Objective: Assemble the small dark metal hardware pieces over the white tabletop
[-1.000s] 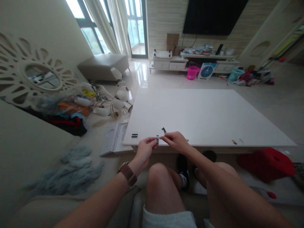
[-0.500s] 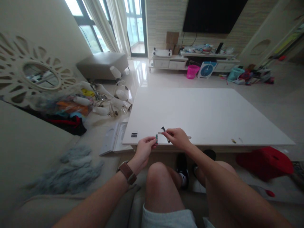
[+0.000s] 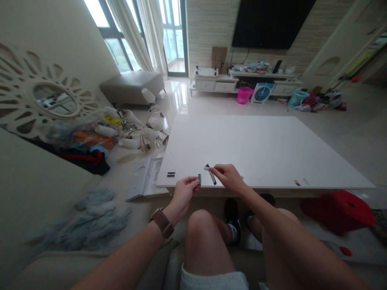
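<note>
Parts apart over the near edge of the desk point(image 3: 256, 145): left hand point(image 3: 184, 191) has its grip pinched tight on a small dark piece point(image 3: 199, 179), right hand point(image 3: 228, 177) has its grip closed round a slim white stick point(image 3: 206, 168) just to the right, and I judge the two not yet brought together.

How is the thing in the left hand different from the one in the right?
The small piece in the left hand is short and dark; the stick in the right hand is long, thin and pale. The piece stands upright; the stick lies sideways. Fingertips pinch both.
</note>
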Demonstrator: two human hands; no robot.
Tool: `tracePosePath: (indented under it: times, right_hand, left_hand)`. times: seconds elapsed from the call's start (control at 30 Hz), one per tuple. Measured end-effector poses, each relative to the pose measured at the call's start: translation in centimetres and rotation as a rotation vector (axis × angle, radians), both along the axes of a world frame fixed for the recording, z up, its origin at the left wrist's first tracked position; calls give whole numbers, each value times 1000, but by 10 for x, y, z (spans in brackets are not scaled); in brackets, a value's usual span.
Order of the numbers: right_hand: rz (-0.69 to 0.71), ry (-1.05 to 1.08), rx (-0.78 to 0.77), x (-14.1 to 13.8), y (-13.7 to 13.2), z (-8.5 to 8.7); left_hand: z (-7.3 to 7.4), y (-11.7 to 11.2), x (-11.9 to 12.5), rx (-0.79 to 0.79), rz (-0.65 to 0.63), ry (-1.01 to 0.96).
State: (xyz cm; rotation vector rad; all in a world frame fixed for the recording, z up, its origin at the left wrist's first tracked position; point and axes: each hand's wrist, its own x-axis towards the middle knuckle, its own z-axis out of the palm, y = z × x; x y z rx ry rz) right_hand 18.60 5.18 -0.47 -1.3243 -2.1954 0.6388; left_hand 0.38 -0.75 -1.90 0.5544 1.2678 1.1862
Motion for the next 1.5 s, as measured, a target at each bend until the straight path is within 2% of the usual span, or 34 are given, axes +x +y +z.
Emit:
tracePosePath:
  times: [0.13, 0.2, 0.3, 0.37, 0.53, 0.57, 0.63, 0.7, 0.73, 0.77, 0.87, 0.93, 1.07, 1.1, 1.23, 1.37, 1.43, 1.5]
  right_hand:
    - [145, 0, -61, -5, -6, -2]
    - [104, -47, -50, -6, -5, -1]
    - [-44, -59, 14, -3, -1, 1]
    - [-57, -9, 22, -1, 0, 2]
    - [164, -19, -55, -6, -6, -2]
    - [145, -39, -53, -7, -6, -2]
    - [22, -62, -19, -5, -3, -3]
    - [-92, -37, 19, -2, 1, -2]
    - [-104, -8, 22, -1, 2, -2]
    - [-80, 23, 12, 0, 2, -2]
    - [112, 44, -69, -1, -1, -3]
    - [155, -9, -97, -3, -3, -4]
    - [-77, -90, 20, 0, 1, -2]
    - [-93, -72, 33, 0, 2, -1]
    - [100, 19, -51, -1, -2, 1]
    - [353, -44, -245, 0, -6, 2]
    - [398, -32, -311, 4, -4, 4]
    - [337, 55, -305, 6, -1, 6]
  left_hand:
    - [1, -1, 0, 17, -13, -3]
    - [1, -1, 0, 14, -11, -1]
    - [1, -1, 0, 6, -3, 6]
    - [1, -1, 0, 1, -1, 9]
    - [0, -1, 0, 6, -23, -9]
    - [0, -1, 0, 2, -19, -9]
    - [1, 0, 0, -4, -6, -9]
    - [1, -1, 0, -11, 0, -12]
    - [1, -1, 0, -12, 1, -14]
    - [2, -1, 1, -12, -1, -16]
    - [1, -1, 1, -2, -9, -18]
    - [0, -1, 0, -3, -7, -16]
    - [-2, 0, 0, 0, 0, -3]
    - [-2, 0, -1, 1, 4, 2]
    - [-1, 0, -1, 1, 9, -2]
    - [0, 0, 0, 13, 19, -16]
    - [0, 0, 0, 10, 21, -15]
    - [1, 0, 0, 12, 11, -7]
